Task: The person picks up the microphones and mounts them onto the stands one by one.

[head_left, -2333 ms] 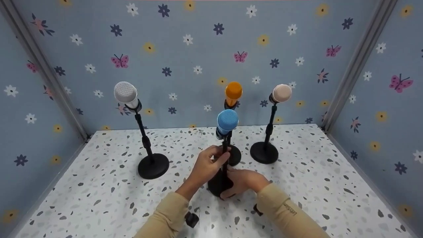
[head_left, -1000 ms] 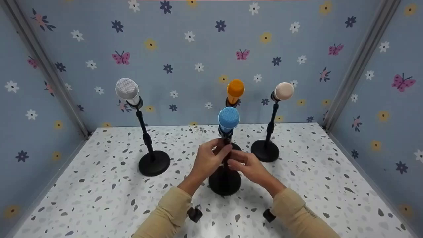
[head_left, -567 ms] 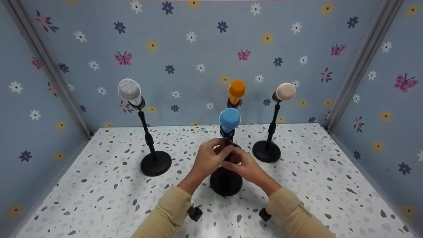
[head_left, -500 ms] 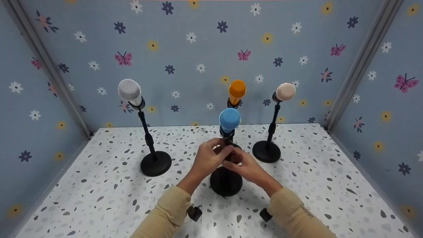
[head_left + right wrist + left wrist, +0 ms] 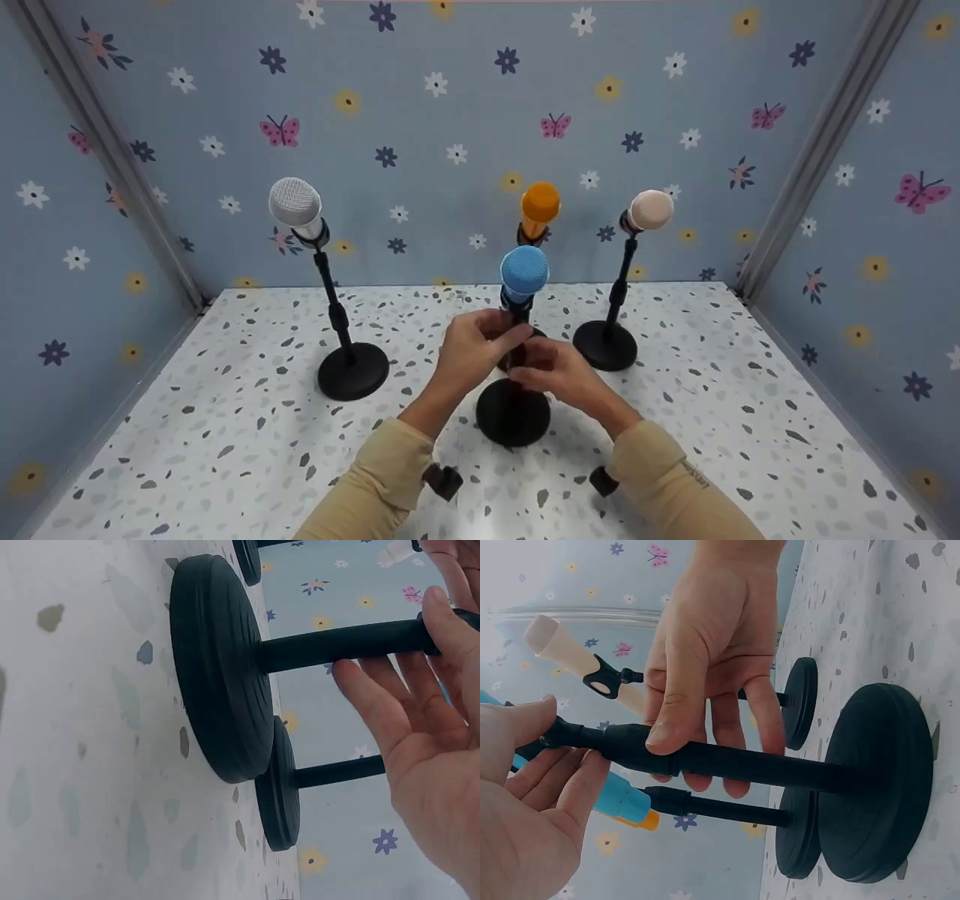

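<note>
A blue microphone (image 5: 524,271) sits in the clip of a black desk stand with a round base (image 5: 513,415), at the middle of the table. High on the pole, just below the clip, my left hand (image 5: 469,352) pinches the stand between thumb and fingers. My right hand (image 5: 566,379) grips the pole lower down; the left wrist view has its thumb on the thick collar (image 5: 634,746) and its fingers behind. The base rests flat on the table, as the right wrist view of the base (image 5: 221,675) confirms. Part of the microphone's handle is hidden behind the clip.
Close behind stands an orange microphone (image 5: 540,202) on its own stand, partly hidden. A white microphone (image 5: 295,202) on a stand is at left, a pale pink one (image 5: 651,210) at right. Flower-patterned walls (image 5: 420,120) enclose the speckled table (image 5: 247,420).
My right hand has risen from the base to the pole's collar, and my left hand has shifted slightly up the pole. The blue microphone's clip has turned a little.
</note>
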The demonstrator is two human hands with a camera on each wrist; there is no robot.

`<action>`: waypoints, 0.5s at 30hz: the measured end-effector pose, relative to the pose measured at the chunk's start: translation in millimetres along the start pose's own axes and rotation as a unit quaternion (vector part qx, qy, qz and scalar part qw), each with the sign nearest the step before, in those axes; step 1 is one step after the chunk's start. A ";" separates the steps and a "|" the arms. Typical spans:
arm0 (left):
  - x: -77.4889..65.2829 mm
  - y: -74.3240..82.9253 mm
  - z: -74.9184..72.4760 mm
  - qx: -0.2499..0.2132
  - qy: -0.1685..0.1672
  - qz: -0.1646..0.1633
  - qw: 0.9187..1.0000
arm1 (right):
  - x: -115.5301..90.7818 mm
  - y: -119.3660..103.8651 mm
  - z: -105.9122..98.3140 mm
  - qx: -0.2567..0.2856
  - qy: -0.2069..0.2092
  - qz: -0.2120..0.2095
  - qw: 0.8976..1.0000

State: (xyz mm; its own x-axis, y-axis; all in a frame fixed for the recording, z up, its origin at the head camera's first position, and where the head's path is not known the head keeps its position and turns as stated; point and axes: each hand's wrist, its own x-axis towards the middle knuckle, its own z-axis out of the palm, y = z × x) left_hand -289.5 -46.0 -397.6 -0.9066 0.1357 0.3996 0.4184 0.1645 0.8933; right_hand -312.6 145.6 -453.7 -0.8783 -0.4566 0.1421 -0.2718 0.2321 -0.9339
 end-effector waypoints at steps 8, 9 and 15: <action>1.8 5.6 -1.3 -0.023 -0.004 -0.028 0.999 | -5.8 -3.8 0.6 0.067 -0.021 -0.027 0.997; 2.1 6.0 -1.5 -0.022 -0.002 -0.032 0.999 | -5.6 -3.3 0.7 0.084 -0.024 -0.021 0.996; 3.0 6.3 -2.9 -0.014 -0.005 -0.049 0.999 | -0.4 -2.2 -0.1 0.075 -0.017 0.011 0.997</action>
State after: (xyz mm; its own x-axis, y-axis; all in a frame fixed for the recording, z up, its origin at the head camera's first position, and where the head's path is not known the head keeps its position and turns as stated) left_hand -289.8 -47.4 -390.2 -0.9424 0.1308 0.3079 0.3257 0.1493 0.9336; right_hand -311.7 145.4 -451.7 -0.8689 -0.4822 0.1115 -0.1874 0.1122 -0.9759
